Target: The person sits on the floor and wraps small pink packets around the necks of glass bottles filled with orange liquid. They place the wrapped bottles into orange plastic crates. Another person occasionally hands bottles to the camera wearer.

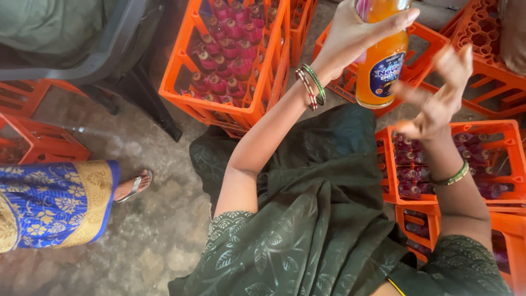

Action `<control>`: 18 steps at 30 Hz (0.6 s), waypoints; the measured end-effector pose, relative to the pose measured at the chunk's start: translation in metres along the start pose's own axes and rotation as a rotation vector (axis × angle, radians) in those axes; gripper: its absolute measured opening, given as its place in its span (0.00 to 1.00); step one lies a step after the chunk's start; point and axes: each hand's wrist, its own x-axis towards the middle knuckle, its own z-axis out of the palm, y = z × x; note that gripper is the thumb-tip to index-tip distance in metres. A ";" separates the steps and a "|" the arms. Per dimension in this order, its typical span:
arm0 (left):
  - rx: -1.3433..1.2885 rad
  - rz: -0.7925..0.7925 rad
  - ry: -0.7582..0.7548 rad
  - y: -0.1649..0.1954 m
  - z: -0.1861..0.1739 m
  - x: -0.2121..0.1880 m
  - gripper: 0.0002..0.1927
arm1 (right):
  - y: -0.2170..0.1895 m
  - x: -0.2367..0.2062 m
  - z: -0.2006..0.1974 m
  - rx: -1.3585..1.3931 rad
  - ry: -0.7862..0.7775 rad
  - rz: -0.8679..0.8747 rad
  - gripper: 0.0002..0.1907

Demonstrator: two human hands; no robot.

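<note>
While the person sits low in a dark green leaf-patterned garment (307,219) on a rough concrete floor (148,219), orange plastic crates surround the seat on several sides. The largest crate (230,60) stands ahead and to the left, packed with bottles capped in pink (227,55). A second orange crate (455,164) sits at the right, just beside the knee, also loaded with dark bottles lying under pinkish caps, and another is stacked beneath it. Empty orange crates (487,49) lie at the upper right. At the far left, another person's blue and gold patterned garment (55,203) and a sandalled foot (134,186) are near. The left hand (356,33) is raised and closed around the upper part of an orange drink bottle (383,66), held upright above the lap, with a dark blue label facing out. Striped bangles (312,86) circle that wrist. The right hand (438,98) hovers just beside the bottle, fingers spread wide and blurred, holding nothing; whether it touches the glass cannot be told. A green bangle (452,176) sits on the right wrist.
</note>
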 end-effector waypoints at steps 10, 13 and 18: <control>-0.147 0.120 0.034 -0.014 0.002 0.001 0.25 | -0.016 0.002 0.023 -0.506 -0.227 -0.250 0.33; -0.253 0.037 -0.031 -0.012 -0.008 0.001 0.25 | -0.025 -0.013 0.017 -0.358 -0.204 -0.231 0.25; -0.337 0.173 -0.409 0.015 -0.048 -0.001 0.24 | -0.035 -0.008 0.011 0.384 0.246 0.626 0.32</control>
